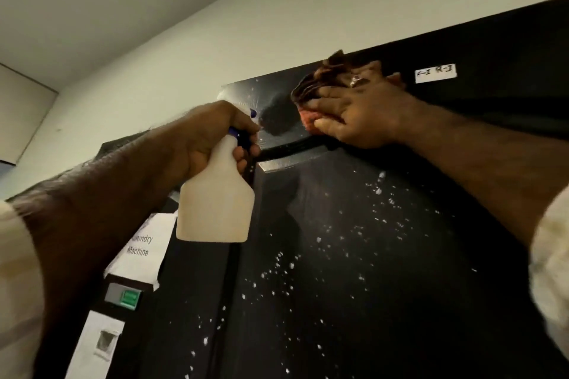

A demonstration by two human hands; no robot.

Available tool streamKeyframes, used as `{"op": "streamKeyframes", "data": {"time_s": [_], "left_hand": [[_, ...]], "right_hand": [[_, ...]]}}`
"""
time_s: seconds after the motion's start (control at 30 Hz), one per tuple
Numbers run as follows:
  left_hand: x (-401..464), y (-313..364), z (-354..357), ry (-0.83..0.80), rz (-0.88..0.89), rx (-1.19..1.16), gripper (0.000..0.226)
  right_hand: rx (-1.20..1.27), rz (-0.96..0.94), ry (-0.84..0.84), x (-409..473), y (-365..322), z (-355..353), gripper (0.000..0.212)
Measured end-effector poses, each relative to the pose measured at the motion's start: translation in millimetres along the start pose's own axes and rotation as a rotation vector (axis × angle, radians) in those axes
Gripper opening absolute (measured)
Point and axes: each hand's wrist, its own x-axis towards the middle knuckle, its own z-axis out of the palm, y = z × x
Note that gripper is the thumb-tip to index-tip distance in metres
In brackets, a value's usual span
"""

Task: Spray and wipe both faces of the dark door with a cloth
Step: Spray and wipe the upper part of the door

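The left hand (pixel 212 135) holds a white spray bottle (pixel 215 194) by its neck, near the top left of the dark door (pixel 354 271). What is inside the bottle cannot be seen. The right hand (pixel 360 114) presses a reddish cloth (pixel 320 86) flat on the door's top part. White drops (pixel 311 258) dot the door below.
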Motion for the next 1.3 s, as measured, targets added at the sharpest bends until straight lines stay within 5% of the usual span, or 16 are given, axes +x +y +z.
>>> {"op": "streamKeyframes", "data": {"time_s": [0.2,0.33,0.47,0.63,0.7,0.87,0.97,1.17,1.3], "left_hand": [[31.2,5.6,-54.6,-0.088,0.054,-0.038,0.007],[49.0,10.8,-82.9,-0.099,0.064,-0.043,0.014],[63.2,7.6,-105.2,-0.129,0.076,-0.066,0.009],[80.2,-6.2,-125.0,-0.113,0.090,-0.062,0.009],[87.3,-13.0,-132.0,-0.099,0.088,-0.061,0.016],[94.0,-20.3,-150.3,-0.073,0.078,-0.073,0.026],[93.3,-18.1,-162.6,-0.077,0.082,-0.087,0.035],[96.1,-18.5,-179.1,-0.096,0.135,-0.121,0.048],[101.3,-21.2,-186.6,-0.065,0.156,-0.123,0.050]], "right_hand": [[0.004,0.473,0.119,39.8,-11.8,-0.9,0.068],[-0.006,0.150,0.017,53.6,-96.4,11.3,0.063],[0.000,-0.048,-0.080,27.0,-81.1,3.9,0.067],[-0.016,0.451,0.063,68.0,-62.5,1.0,0.071],[0.013,0.508,0.091,104.8,-93.3,5.5,0.066],[-0.021,0.006,0.014,106.8,-181.8,27.9,0.063],[0.036,-0.157,-0.020,66.2,-175.1,29.5,0.066],[0.018,0.460,0.096,109.2,-106.1,8.6,0.071],[0.061,0.390,0.093,170.9,-150.3,13.7,0.066]]}}
